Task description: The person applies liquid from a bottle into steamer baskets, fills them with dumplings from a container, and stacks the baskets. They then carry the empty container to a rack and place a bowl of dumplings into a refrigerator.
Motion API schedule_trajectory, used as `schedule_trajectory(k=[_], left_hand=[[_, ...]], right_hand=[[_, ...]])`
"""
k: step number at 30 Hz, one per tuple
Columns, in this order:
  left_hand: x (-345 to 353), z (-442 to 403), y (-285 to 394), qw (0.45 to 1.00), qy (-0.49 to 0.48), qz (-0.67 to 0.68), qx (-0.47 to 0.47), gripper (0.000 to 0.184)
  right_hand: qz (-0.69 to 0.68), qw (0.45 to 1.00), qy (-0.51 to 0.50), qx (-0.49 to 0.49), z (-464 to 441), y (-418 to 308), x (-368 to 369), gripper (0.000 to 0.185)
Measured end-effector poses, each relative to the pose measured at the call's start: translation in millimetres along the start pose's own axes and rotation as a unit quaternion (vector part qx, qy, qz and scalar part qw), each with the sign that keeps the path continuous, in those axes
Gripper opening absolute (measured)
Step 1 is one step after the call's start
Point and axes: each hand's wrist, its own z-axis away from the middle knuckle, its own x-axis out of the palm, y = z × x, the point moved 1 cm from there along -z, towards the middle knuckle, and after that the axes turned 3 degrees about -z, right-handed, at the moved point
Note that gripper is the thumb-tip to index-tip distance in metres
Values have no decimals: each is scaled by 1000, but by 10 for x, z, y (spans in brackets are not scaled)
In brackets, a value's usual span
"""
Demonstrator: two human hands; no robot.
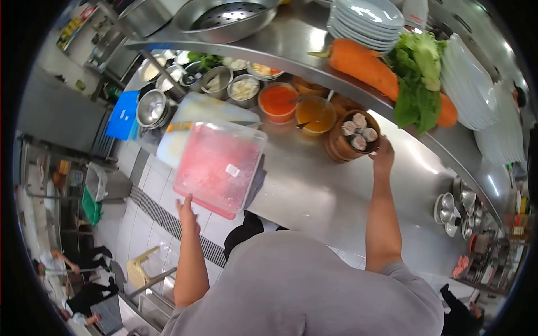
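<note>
My right hand (383, 157) grips the right rim of a round bamboo steamer (336, 147) on the steel counter. Several pale, pleated dumplings (358, 132) sit inside it. My left hand (189, 216) is open, fingers apart, at the near left corner of a plastic container (219, 168) with a clear lid and pinkish contents. Whether the fingertips touch the container is hard to tell. Under the container's far edge lie a white cutting board (199, 109) and a knife (246, 124).
Bowls of red sauce (278, 102) and amber sauce (315, 115) stand left of the steamer. Overhead, a steel shelf (302, 64) carries stacked plates (367, 22), a carrot-like orange vegetable (364, 64) and lettuce (417, 73). Metal bowls (152, 108) stand at left. Other people work at the lower left and lower right.
</note>
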Motion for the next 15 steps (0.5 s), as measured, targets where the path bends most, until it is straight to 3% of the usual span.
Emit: schedule_trajectory(k=[1, 2, 5, 6, 8, 11, 12, 14, 15], left_hand=[[41, 47, 7, 991, -80, 70, -82, 101], [91, 96, 19, 964, -161, 141, -160, 107], [240, 9, -174, 968, -117, 172, -143, 97], [244, -39, -257, 968, -111, 173, -141, 97], [206, -109, -381, 940, -236, 207, -135, 83], [235, 238, -360, 909, -282, 257, -166, 67], [238, 265, -518, 888, -323, 274, -180, 62], [239, 448, -668, 854, -409, 280, -160, 59], [256, 569, -669, 856, -400, 287, -158, 59]], right_hand=[[-104, 993, 41, 46, 108, 3, 13, 47], [-117, 991, 48, 33, 230, 76, -6, 44], [-136, 988, 12, 67, 692, 569, -40, 36], [-119, 987, -52, 95, 930, 670, 4, 35], [-78, 967, -192, 149, 1506, 773, 226, 34], [-56, 879, -388, 270, 2273, 569, 774, 40], [-57, 875, -400, 265, 2450, 521, 1006, 40], [-59, 811, -467, 347, 2774, 496, 1368, 50], [-54, 808, -476, 344, 2890, 624, 1507, 50]])
